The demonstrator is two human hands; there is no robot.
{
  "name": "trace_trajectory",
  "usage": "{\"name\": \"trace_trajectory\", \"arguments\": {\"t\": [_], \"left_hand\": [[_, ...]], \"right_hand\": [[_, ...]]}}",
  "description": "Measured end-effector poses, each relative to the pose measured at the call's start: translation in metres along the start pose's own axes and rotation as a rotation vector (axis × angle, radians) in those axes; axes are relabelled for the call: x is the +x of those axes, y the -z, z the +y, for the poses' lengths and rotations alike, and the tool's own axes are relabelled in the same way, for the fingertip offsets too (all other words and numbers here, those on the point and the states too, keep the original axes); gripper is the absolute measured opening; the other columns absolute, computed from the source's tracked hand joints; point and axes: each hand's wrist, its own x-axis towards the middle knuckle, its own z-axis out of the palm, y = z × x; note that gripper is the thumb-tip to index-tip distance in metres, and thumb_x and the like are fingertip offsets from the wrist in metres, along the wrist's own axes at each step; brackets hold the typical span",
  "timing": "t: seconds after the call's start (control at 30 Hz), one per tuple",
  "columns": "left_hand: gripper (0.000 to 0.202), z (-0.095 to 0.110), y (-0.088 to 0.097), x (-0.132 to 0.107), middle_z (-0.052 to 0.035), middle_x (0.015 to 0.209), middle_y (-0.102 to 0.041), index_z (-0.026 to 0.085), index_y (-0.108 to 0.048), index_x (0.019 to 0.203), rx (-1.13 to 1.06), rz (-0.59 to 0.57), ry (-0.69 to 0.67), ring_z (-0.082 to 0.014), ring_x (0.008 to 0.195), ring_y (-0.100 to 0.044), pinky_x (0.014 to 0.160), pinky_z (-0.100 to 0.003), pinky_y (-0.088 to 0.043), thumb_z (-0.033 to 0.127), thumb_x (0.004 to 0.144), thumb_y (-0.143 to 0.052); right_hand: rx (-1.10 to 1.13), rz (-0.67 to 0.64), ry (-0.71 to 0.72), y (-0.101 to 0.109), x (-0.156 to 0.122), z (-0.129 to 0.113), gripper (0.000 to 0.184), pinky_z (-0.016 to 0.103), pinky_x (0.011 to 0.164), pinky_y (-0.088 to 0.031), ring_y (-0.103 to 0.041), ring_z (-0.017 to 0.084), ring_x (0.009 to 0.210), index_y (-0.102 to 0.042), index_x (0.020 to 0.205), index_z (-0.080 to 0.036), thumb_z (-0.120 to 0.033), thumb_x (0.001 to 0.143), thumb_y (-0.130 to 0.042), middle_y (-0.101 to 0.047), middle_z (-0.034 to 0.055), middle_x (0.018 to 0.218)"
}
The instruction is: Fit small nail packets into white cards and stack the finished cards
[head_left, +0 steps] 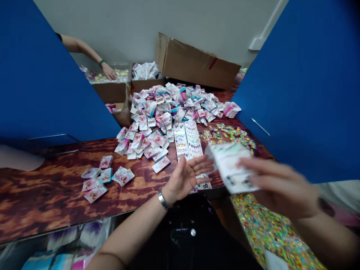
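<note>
My left hand [187,178] is palm up with its fingers apart and holds nothing. It is over the near part of two long strips of printed sheets [193,140] with rows of small coloured pictures. To the right, my right hand [284,187] grips a white printed sheet [233,167], both blurred by motion; whether it is one sheet or several I cannot tell. Beyond the strips spreads a big heap of small printed boxes [152,140], many with open flaps. Small bags of colourful pieces [230,135] lie at the right of the table.
Several small boxes [97,180] lie apart on the left of the wood-patterned table [56,191]. Blue panels [303,93] stand on both sides. At the back is a cardboard box [197,63]. Another person's hand [109,72] reaches into a carton. Colourful bags [270,225] fill a container below right.
</note>
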Motion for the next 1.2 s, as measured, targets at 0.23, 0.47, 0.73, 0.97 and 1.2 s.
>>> {"name": "trace_trajectory", "arguments": {"t": [0.23, 0.47, 0.73, 0.97, 1.2], "left_hand": [[0.04, 0.027, 0.019, -0.002, -0.0086, 0.1, -0.07, 0.015, -0.061, 0.111, 0.019, 0.305, -0.147, -0.0152, 0.078, -0.067, 0.07, -0.026, -0.051, 0.027, 0.075, -0.074], [0.042, 0.007, 0.024, 0.0, -0.0043, 0.092, -0.068, 0.017, -0.061, 0.111, 0.063, 0.295, -0.126, -0.0112, 0.075, -0.064, 0.069, -0.022, -0.049, 0.026, 0.073, -0.077], [0.068, -0.029, 0.041, -0.01, 0.0025, 0.078, -0.059, 0.021, -0.054, 0.126, 0.056, 0.203, 0.064, -0.0059, 0.062, -0.053, 0.062, -0.02, -0.041, 0.021, 0.064, -0.083], [0.068, -0.033, 0.048, -0.012, 0.0003, 0.087, -0.057, 0.028, -0.049, 0.134, 0.147, 0.083, 0.045, -0.0077, 0.07, -0.054, 0.069, -0.022, -0.042, 0.023, 0.072, -0.076], [0.039, -0.015, 0.044, -0.022, -0.0073, 0.108, -0.062, 0.022, -0.059, 0.121, 0.723, 0.425, -0.312, -0.0171, 0.096, -0.059, 0.083, -0.029, -0.047, 0.03, 0.084, -0.064]], "right_hand": [[0.073, -0.254, 0.245, -0.066, 0.019, -0.006, 0.04, 0.031, 0.084, -0.059, -0.066, 0.021, 0.105, -0.056, 0.124, -0.019, -0.037, 0.089, -0.06, -0.064, 0.0115, 0.123], [-0.043, -0.065, -0.237, -0.087, 0.054, 0.035, 0.053, 0.049, 0.099, -0.047, -0.054, 0.029, 0.12, -0.046, 0.136, -0.022, -0.037, 0.087, -0.061, -0.056, 0.0123, 0.131], [0.155, -0.392, -0.319, -0.107, 0.03, 0.053, 0.067, 0.047, 0.096, -0.048, -0.054, 0.028, 0.121, -0.035, 0.144, -0.026, -0.046, 0.086, -0.062, -0.055, 0.012, 0.133], [0.242, -0.401, -0.455, -0.108, 0.016, 0.052, 0.051, 0.042, 0.093, -0.053, -0.061, 0.025, 0.113, -0.052, 0.131, -0.021, -0.041, 0.086, -0.063, -0.063, 0.0097, 0.126], [0.263, -0.018, -0.551, -0.104, 0.032, 0.042, 0.021, 0.032, 0.074, -0.06, -0.071, 0.018, 0.083, -0.067, 0.107, -0.022, -0.03, 0.089, -0.06, -0.073, 0.0028, 0.098]]}}
